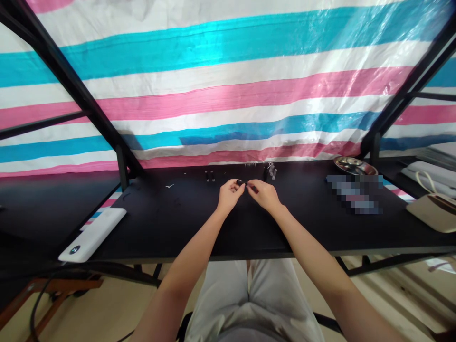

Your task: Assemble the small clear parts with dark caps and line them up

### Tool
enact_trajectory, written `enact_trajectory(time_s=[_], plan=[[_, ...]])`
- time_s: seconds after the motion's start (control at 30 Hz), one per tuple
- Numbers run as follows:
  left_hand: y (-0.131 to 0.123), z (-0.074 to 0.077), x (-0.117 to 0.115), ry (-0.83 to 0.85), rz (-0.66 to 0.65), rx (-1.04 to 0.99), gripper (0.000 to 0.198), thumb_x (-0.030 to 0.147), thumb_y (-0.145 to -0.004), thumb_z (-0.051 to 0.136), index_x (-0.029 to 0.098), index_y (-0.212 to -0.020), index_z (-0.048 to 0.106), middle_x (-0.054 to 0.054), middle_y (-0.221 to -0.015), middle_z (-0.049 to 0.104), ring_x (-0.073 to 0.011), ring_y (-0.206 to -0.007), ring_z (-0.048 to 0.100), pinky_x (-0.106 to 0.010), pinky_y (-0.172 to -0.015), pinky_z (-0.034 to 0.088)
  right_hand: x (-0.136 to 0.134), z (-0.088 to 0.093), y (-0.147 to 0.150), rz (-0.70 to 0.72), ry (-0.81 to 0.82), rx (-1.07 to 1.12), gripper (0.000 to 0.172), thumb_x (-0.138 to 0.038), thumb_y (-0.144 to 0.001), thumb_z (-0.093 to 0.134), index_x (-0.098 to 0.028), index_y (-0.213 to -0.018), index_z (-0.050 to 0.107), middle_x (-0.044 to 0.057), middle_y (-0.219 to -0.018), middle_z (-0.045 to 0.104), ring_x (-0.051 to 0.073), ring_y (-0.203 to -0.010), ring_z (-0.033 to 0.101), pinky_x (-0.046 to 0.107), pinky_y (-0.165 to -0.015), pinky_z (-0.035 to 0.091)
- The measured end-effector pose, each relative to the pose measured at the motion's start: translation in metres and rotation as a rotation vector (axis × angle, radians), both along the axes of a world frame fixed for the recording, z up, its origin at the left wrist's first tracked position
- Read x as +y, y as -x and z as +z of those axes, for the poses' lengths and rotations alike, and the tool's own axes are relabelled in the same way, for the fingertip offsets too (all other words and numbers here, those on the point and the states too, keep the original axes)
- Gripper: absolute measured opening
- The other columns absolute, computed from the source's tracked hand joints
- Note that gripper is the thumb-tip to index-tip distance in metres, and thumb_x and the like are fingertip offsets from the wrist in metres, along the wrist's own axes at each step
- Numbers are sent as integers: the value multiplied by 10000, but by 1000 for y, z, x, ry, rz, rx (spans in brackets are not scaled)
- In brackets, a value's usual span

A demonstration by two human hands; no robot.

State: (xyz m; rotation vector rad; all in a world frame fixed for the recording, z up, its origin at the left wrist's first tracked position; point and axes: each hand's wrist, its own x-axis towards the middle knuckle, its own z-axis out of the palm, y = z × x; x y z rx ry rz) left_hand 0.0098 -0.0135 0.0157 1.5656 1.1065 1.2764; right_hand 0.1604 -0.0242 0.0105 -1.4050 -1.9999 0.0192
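Above the middle of the black table (171, 237), my left hand (230, 194) pinches a small dark cylindrical piece (240, 183). My right hand (262, 193) is close beside it, its fingers closed on a small black part whose kind I cannot make out. The fingertips of both hands nearly meet. Just beyond my hands lie a row of small grey pieces (250, 165) and a cluster of small clear pieces (273, 172) near a black upright item (265, 174). Two small black tubes with pale ends (210, 176) stand to the left.
A white power bank (94, 235) lies at the left edge. On the right are a shiny metal dish (355, 166), a blurred-out packet (354, 194) and a beige pouch (434, 211). Thin white scraps (170, 185) lie left of centre. Striped sheeting (228, 95) hangs behind.
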Motion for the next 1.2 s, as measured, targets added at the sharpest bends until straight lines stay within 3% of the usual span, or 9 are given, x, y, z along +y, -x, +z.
enact_trajectory(time_s=[0.23,0.43,0.63,0.8,1.1,1.2], plan=[[3,-1,-2,-250,156,51,402,369,-765,590,198,-1127,544,10,-768,581,-5,-419,374,-151,-427,319,0,2,1,-88,-20,42,213,-293,-848,453,-209,-960,613,17,-882,672,119,-708,600,212,-638,403],[4,-3,0,-515,198,99,235,329,-829,523,173,-933,666,-71,-1034,607,-12,-496,493,-153,-444,415,2,1,-1,-90,-97,81,181,-278,-826,477,-210,-908,624,7,-802,675,119,-638,594,215,-589,405],[2,-5,-1,-662,179,172,243,278,-846,500,191,-1003,663,-83,-1090,631,-85,-680,620,-172,-502,503,4,-2,-2,-85,-115,80,164,-276,-818,497,-209,-905,618,7,-791,679,122,-624,595,219,-570,400],[2,-5,-2,-714,168,187,253,245,-844,501,191,-1039,653,-87,-1098,635,-107,-751,638,-188,-564,535,4,-3,-2,-81,-133,83,173,-282,-820,496,-202,-914,617,12,-794,681,121,-623,598,220,-572,401],[3,-8,0,-680,144,172,281,234,-861,471,206,-1087,634,-95,-1162,606,-62,-629,612,-170,-549,525,4,-4,0,-82,-152,104,179,-286,-824,488,-207,-909,624,10,-786,680,120,-622,601,219,-570,407],[4,-9,0,-685,132,173,292,215,-859,466,215,-1102,629,-84,-1168,604,-98,-750,640,-170,-550,530,5,-6,-1,-78,-159,114,181,-291,-821,489,-206,-910,623,10,-786,681,119,-609,598,220,-566,408]])
